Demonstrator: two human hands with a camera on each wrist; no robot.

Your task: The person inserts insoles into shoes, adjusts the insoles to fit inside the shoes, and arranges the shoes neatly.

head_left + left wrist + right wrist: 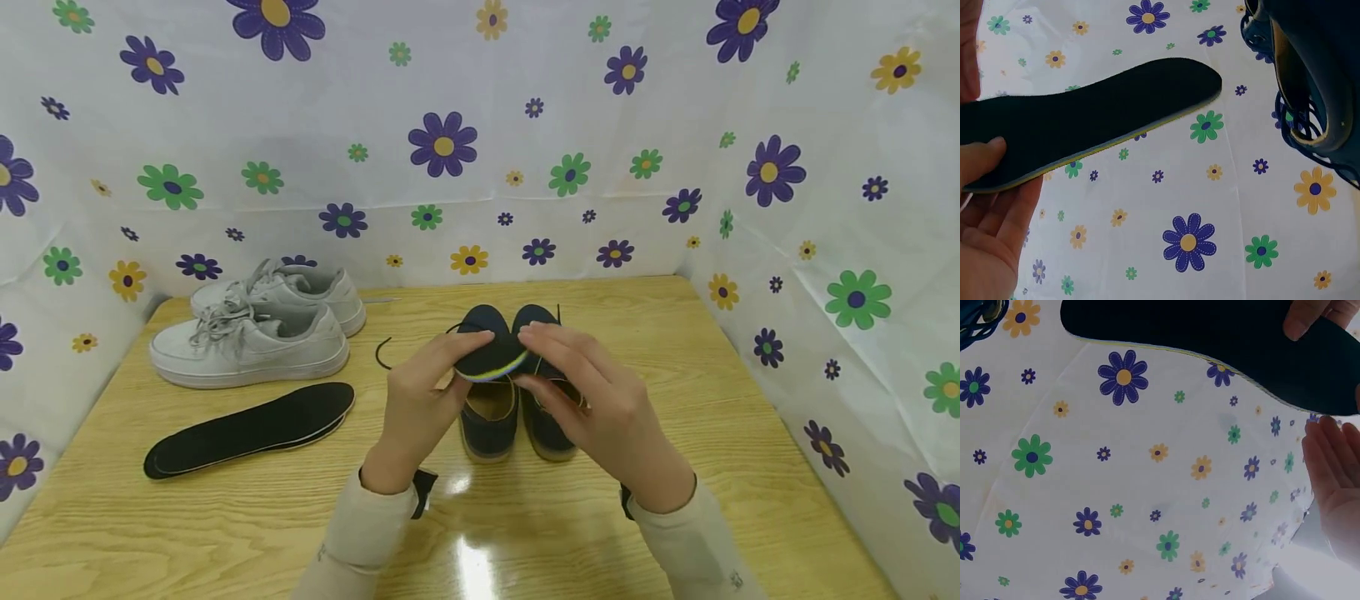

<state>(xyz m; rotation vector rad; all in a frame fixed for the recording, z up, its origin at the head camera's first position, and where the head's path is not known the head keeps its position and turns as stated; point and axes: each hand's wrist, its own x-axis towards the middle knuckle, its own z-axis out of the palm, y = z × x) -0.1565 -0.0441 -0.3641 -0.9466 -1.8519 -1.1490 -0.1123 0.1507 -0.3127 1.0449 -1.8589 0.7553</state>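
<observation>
A dark insole (483, 350) with a blue and yellow edge is held over a pair of dark lace-up shoes (489, 437). My left hand (420, 400) pinches one side; in the left wrist view its thumb (985, 159) lies on the insole (1104, 119), with the fingers underneath. My right hand (600, 392) holds the same end from the other side, its straight fingers at the edge in the right wrist view. The far end of the insole (1179, 322) extends free. The shoes stand side by side, heels towards me; hands and insole partly hide them.
On the left of the wooden table (247, 533), two white sneakers (247, 346) stand at the back. Before them lie black insoles (247, 429), stacked. A dark lace (381, 354) curves out left of the shoes. Flower-patterned cloth (300, 150) borders the table.
</observation>
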